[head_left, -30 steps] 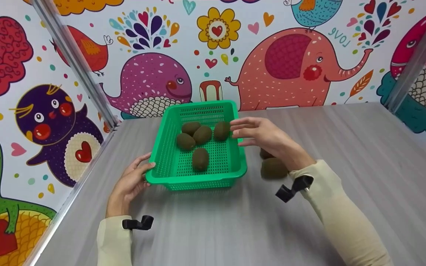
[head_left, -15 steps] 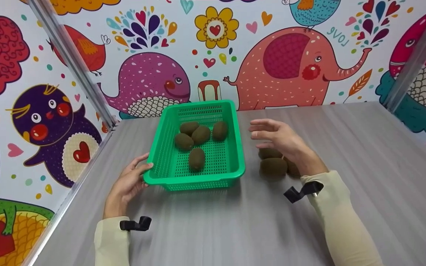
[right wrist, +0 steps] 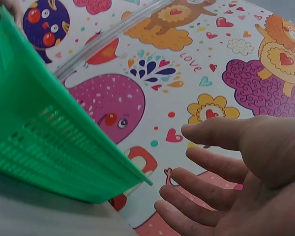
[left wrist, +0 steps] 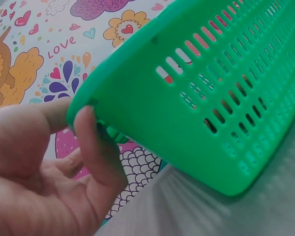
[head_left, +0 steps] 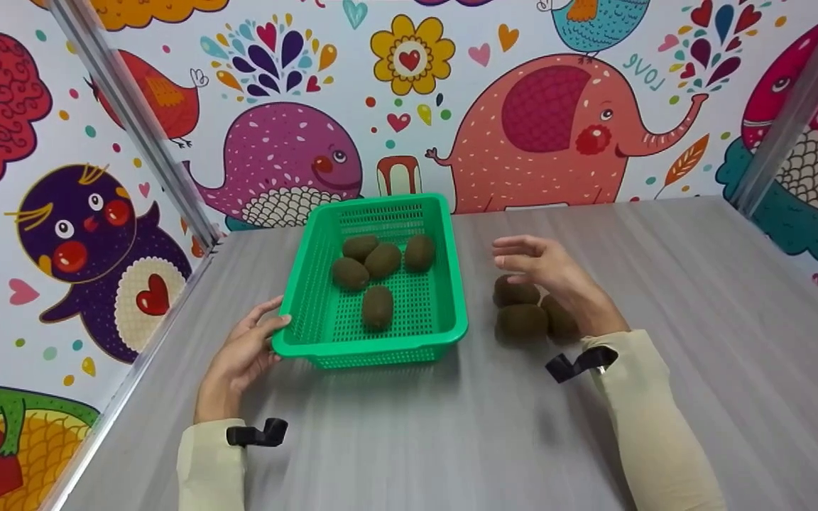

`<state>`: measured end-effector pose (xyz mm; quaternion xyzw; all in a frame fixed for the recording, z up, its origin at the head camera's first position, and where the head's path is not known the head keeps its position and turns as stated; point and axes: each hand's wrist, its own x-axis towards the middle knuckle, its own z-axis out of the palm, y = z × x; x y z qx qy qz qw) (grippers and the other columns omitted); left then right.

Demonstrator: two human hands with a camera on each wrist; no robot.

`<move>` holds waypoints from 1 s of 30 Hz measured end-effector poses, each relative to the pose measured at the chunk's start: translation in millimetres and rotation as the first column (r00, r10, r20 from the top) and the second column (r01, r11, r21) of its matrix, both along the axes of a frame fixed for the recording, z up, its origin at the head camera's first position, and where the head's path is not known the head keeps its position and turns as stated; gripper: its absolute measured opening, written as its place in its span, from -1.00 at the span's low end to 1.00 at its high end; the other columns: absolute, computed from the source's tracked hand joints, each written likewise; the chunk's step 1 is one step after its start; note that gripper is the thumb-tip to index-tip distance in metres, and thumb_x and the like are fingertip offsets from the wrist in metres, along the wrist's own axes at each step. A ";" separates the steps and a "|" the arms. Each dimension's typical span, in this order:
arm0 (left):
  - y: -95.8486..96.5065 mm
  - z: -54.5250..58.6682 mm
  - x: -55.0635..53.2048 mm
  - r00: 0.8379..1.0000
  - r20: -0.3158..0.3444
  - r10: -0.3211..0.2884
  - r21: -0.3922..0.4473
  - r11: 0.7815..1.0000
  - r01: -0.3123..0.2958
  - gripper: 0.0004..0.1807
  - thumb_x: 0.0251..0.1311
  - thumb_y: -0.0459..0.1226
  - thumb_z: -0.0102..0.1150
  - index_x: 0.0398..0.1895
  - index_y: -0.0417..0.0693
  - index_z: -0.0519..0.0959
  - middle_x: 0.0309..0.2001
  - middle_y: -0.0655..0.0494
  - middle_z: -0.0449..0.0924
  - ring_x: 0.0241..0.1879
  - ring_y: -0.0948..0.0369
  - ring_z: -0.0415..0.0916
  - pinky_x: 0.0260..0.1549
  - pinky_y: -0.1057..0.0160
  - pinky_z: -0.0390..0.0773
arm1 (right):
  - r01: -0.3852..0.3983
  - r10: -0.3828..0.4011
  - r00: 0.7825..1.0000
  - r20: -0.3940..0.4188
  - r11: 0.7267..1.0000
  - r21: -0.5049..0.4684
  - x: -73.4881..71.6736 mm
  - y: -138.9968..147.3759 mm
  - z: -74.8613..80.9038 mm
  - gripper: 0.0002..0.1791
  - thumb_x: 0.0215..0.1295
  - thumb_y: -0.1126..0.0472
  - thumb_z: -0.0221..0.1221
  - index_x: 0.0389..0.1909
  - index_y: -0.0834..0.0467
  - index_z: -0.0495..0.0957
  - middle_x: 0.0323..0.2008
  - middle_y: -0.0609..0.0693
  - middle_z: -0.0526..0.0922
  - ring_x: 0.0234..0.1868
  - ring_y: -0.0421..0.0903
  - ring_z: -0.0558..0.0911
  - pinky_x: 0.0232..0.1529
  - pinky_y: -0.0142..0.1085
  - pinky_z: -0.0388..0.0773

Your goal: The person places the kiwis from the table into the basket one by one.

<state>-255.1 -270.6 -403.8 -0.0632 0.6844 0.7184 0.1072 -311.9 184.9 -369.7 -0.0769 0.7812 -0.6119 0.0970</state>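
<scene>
My left hand (head_left: 238, 358) grips the left front corner of a green plastic basket (head_left: 366, 348), thumb at the rim. The left wrist view shows the thumb (left wrist: 96, 147) pressed against the slotted basket wall (left wrist: 137, 103). Inside lie several brown kiwis, one near the front (head_left: 378, 308) and one by the right wall (head_left: 420, 253). To the basket's right, three more kiwis (head_left: 521, 323) sit close together on the table. Over them hovers my right hand (head_left: 558, 277), fingers spread and holding nothing; it partly hides the rearmost and rightmost kiwis. In the right wrist view its fingers (right wrist: 201, 189) are loosely extended.
The grey wood-grain table (head_left: 395, 440) reaches back to a wall (head_left: 409, 135) printed with cartoon animals. Metal posts stand at the back left (head_left: 132, 121) and back right (head_left: 792, 106). A black wrist mount (head_left: 581, 363) sits on the right sleeve.
My right hand has moved away from the basket's right rim, rightward to above the kiwis on the table. The left hand keeps its hold; the kiwis in the basket lie as before.
</scene>
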 end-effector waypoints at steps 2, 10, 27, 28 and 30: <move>0.1 0.1 0.2 1.000 0.004 0.002 0.007 1.000 -0.002 -0.34 0.48 -0.28 0.00 0.56 -0.01 0.05 -0.28 0.18 0.59 -0.55 0.38 0.53 -0.60 0.46 0.49 | 0.007 -0.007 1.000 0.001 1.000 0.014 -2.2 3.2 -3.1 -0.44 0.36 0.00 0.27 0.32 0.08 0.46 0.32 0.07 0.51 0.27 0.06 0.56 0.30 -0.06 0.51; -0.4 -1.0 0.0 1.000 0.010 0.009 0.011 1.000 -0.009 -0.34 0.47 -0.28 0.02 0.56 -0.01 0.06 -0.33 0.20 0.58 -0.55 0.37 0.52 -0.59 0.44 0.49 | 0.029 -0.030 1.000 0.011 0.998 0.061 -10.2 12.3 -15.2 -0.44 0.39 0.03 0.25 0.35 0.10 0.42 0.34 0.13 0.48 0.34 0.14 0.51 0.34 -0.02 0.47; -0.4 -0.3 0.3 1.000 -0.003 0.013 -0.038 0.999 -0.013 -0.34 0.48 -0.25 0.03 0.56 0.01 0.08 -0.36 0.23 0.59 -0.55 0.39 0.50 -0.58 0.45 0.48 | 0.062 -0.071 0.996 0.058 0.987 0.147 -20.0 21.2 -31.0 -0.35 0.40 0.07 0.23 0.43 0.16 0.31 0.43 0.23 0.33 0.34 0.19 0.44 0.40 0.07 0.34; -0.5 -0.2 0.6 1.000 -0.003 0.010 -0.044 0.999 -0.010 -0.35 0.48 -0.24 0.02 0.56 0.01 0.08 -0.37 0.24 0.59 -0.56 0.39 0.49 -0.59 0.45 0.48 | 0.061 -0.072 0.996 0.061 0.985 0.160 -20.8 20.9 -32.2 -0.35 0.39 0.07 0.23 0.43 0.16 0.31 0.44 0.23 0.31 0.35 0.19 0.42 0.40 0.08 0.32; -0.5 -0.3 0.9 1.000 -0.003 0.008 -0.049 0.999 -0.008 -0.35 0.48 -0.24 0.02 0.56 0.02 0.09 -0.40 0.26 0.59 -0.57 0.40 0.49 -0.59 0.45 0.48 | 0.058 -0.072 0.995 0.068 0.980 0.189 -21.8 19.6 -33.9 -0.35 0.39 0.07 0.23 0.43 0.16 0.30 0.45 0.23 0.29 0.37 0.20 0.41 0.42 0.10 0.30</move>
